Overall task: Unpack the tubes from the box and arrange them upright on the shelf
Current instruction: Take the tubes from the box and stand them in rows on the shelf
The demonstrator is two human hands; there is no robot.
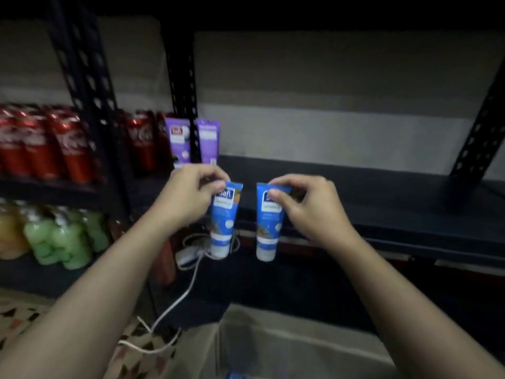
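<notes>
left hand (188, 191) pinching blue tube (223, 218), right hand (303, 203) pinching second tube (269, 221) by crimp — narrow caps, easy topple on shelf (355, 192)

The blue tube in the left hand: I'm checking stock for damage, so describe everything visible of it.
The blue tube looks like glossy soft plastic, with a flat crimped end on top and a whitish cap at the bottom. Its label shows a white logo panel, an orange patch and a brownish picture; the print is too blurred to read. It hangs nearly upright, cap down, before the dark shelf. Only the left hand touches it, fingers pinching the top end. No dents show.
</notes>
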